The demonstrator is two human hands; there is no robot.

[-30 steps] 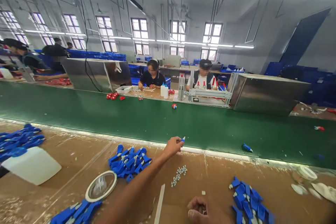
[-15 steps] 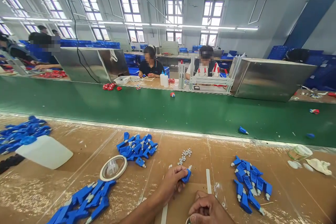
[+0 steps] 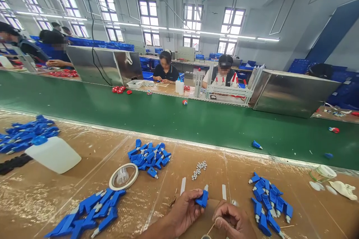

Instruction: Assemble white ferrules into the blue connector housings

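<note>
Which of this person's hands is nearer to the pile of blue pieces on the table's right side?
The right hand: it is left of the pile of blue pieces, apart from it. The left hand, holding another blue piece, is farther left.

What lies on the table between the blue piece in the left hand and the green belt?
In the head view, a loose cluster of small grey pieces lies between the held blue piece and the green belt.

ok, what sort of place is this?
Most likely a factory assembly floor: a long green surface, probably a conveyor, runs past the near bench, co-workers sit on its far side, and similar blue parts lie in piles.
</note>
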